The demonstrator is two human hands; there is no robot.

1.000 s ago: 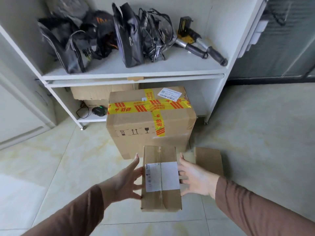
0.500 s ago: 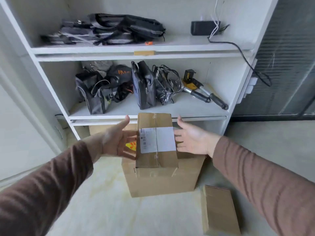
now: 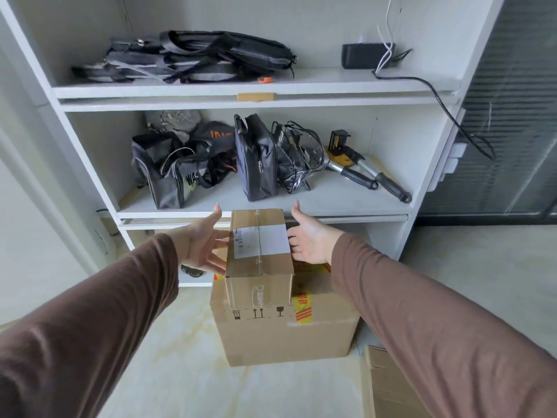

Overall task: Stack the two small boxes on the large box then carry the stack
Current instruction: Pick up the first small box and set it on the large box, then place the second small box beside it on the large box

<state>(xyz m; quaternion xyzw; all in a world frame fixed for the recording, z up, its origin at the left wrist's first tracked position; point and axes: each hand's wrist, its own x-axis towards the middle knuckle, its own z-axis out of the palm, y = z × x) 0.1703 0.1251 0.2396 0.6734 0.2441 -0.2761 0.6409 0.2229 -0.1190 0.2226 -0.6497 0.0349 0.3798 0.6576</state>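
A small cardboard box with a white label is pressed between my two hands, just above the top of the large box. My left hand lies flat against its left side and my right hand against its right side, fingers spread. The large cardboard box, taped with yellow and red tape, stands on the floor in front of the shelf unit. A second small box lies on the floor at the lower right, partly hidden by my right sleeve.
A white shelf unit stands right behind the large box, holding black bags, a hand tool and a black device with cables. Pale tiled floor lies around the boxes. A dark slatted door is at the right.
Both hands have lifted the labelled small box off the floor and carried it up and forward over the large box. My view has risen, so more of the shelves shows.
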